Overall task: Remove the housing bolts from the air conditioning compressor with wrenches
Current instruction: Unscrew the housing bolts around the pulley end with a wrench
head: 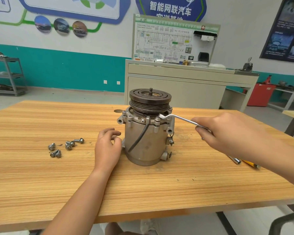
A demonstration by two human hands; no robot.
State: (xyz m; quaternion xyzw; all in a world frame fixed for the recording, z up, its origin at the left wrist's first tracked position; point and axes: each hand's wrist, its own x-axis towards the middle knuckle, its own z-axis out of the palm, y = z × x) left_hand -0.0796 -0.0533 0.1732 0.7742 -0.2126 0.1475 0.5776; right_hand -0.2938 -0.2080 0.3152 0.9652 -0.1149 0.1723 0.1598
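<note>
Status at that moment: compressor stood upright mid-table, pulley end up. A loose cluster of bolts lay on the wood well to its left, so I judged a good share of the housing bolts were already out. I couldn't get a firm count, as some overlapped.

My right hand was wrapped round the handle of an offset ring wrench, with the ring end seated on a bolt head at the front-right of the top flange. I read that as one bolt mid-loosening.

My left hand was just beside the housing's left wall, fingers loosely curled and holding nothing. I couldn't tell if it touched the casing.

Remaining: at least that bolt. Rear flange was hidden behind the pulley, so the count left was unknown.

A socket extension and a yellow-handled tool lay on the table to the right, partly under my right arm.
</note>
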